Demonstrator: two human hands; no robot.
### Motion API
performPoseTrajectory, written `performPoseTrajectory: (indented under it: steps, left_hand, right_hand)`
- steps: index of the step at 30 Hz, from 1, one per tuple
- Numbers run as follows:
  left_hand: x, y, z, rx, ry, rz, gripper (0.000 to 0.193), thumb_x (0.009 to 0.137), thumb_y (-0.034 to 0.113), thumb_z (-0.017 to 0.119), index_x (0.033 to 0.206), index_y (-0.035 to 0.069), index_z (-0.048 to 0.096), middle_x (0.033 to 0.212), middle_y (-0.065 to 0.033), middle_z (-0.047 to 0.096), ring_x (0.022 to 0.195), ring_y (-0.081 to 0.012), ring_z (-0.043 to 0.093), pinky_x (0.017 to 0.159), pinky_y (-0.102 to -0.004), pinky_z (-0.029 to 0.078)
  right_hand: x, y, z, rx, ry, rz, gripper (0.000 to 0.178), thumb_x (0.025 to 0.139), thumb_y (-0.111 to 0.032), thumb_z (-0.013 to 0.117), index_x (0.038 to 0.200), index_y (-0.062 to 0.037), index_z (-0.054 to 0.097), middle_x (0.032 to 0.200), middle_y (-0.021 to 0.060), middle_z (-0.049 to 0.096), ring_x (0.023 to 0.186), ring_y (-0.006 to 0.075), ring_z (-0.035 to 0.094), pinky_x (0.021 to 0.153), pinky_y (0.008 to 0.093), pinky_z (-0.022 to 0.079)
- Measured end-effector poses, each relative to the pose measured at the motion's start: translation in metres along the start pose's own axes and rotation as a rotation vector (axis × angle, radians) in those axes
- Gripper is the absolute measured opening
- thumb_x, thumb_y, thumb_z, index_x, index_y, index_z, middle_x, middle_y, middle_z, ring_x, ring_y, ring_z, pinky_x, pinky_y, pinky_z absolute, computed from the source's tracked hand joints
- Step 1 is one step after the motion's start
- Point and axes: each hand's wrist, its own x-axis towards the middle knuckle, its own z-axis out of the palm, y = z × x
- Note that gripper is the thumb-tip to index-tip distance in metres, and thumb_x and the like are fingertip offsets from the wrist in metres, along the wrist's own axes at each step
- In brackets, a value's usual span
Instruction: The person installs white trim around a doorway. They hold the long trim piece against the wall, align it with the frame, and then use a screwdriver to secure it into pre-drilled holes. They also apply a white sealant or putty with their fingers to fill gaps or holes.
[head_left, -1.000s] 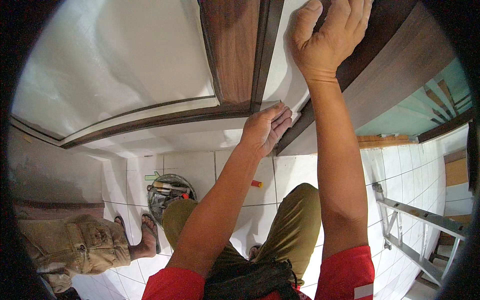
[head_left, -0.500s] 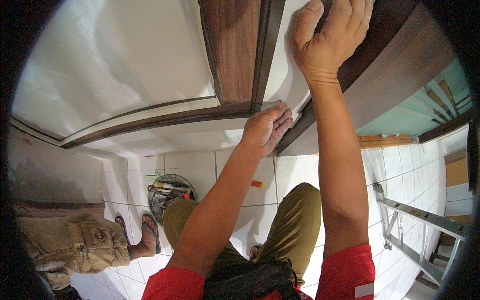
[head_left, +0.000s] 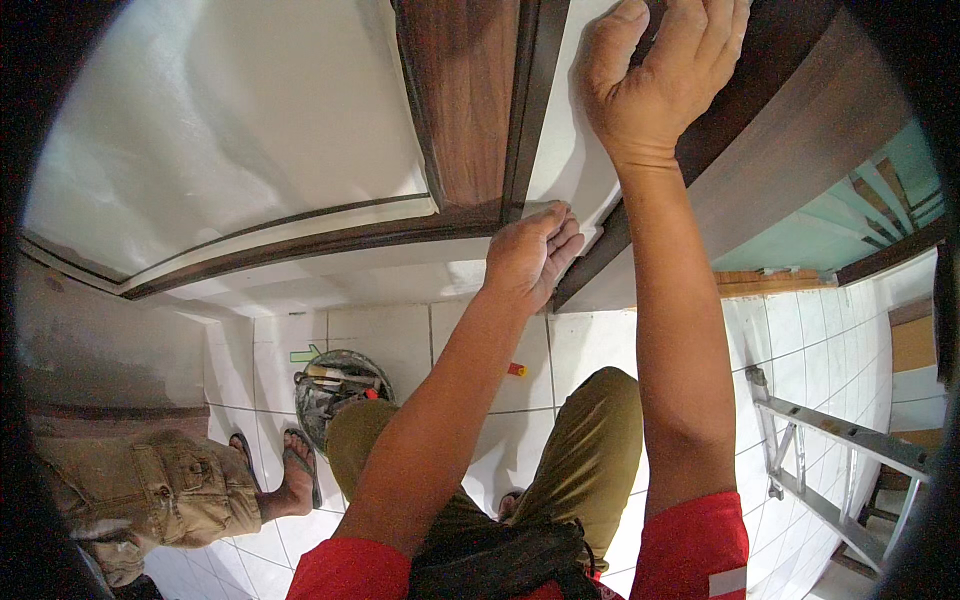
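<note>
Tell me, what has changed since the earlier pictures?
Only a little: the left hand has tilted slightly, its fingertips edging up and left while the wrist edges right. Nothing is visibly taken hold of or let go. The right hand stays up at the dark wood frame; the bucket of tools and metal ladder stay put.

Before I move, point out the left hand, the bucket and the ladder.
Left hand (head_left: 524, 256), head view: middle of the hand.
Bucket (head_left: 364, 360), head view: its far rim.
Ladder (head_left: 842, 430), head view: its long upper rail.
</note>
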Motion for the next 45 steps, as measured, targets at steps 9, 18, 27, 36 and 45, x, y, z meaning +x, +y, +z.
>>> performPoseTrajectory:
  steps: [9,18,27,36,45]
  left_hand:
    - [0.003,0.006,0.002,-0.011,0.046,0.005,0.012,0.098,0.009,0.064,0.108,0.002,0.065,0.098,-0.0051,0.067,0.091,-0.0165,0.065,0.092,-0.0342,0.058]
    - [0.014,0.02,0.003,0.066,0.007,-0.103,0.016,0.098,0.009,0.064,0.111,-0.001,0.064,0.102,-0.0089,0.069,0.1,-0.0214,0.067,0.096,-0.0381,0.057]
    - [0.014,0.028,-0.015,0.054,-0.024,-0.068,0.025,0.099,0.01,0.062,0.119,-0.004,0.06,0.119,-0.0159,0.065,0.116,-0.028,0.064,0.107,-0.0442,0.053]
    - [0.011,0.038,-0.014,0.05,0.017,-0.152,0.026,0.098,0.011,0.065,0.118,-0.004,0.061,0.121,-0.0153,0.066,0.116,-0.0268,0.065,0.108,-0.0429,0.052]
    - [0.009,0.04,-0.025,0.075,0.029,-0.089,0.028,0.097,0.014,0.067,0.118,-0.004,0.063,0.121,-0.0156,0.067,0.117,-0.0269,0.065,0.107,-0.0432,0.053]
  right_hand:
    - [-0.005,0.0,0.004,0.023,0.04,-0.029,0.049,0.099,-0.015,0.049,0.143,0.0051,0.053,0.148,0.0302,0.05,0.139,0.0477,0.045,0.119,0.0534,0.032]
    - [-0.001,0.004,-0.004,0.057,-0.031,0.036,0.052,0.098,-0.015,0.053,0.147,0.0023,0.051,0.151,0.0285,0.048,0.14,0.0485,0.044,0.119,0.0533,0.032]
    - [-0.24,-0.101,-0.186,0.471,-0.508,1.514,0.034,0.111,-0.025,0.044,0.096,-0.003,0.064,0.079,0.0091,0.067,0.075,0.0217,0.064,0.066,0.0343,0.049]
    - [-0.453,-0.218,-0.263,0.121,-2.194,0.559,0.043,0.1,-0.026,0.059,0.137,-0.0062,0.056,0.131,0.0172,0.067,0.122,0.0355,0.064,0.104,0.0555,0.048]
    - [-0.327,-0.161,-0.264,0.57,-1.312,2.28,0.036,0.104,-0.032,0.055,0.112,0.003,0.053,0.089,0.0114,0.063,0.065,0.0173,0.064,0.056,0.0314,0.055]
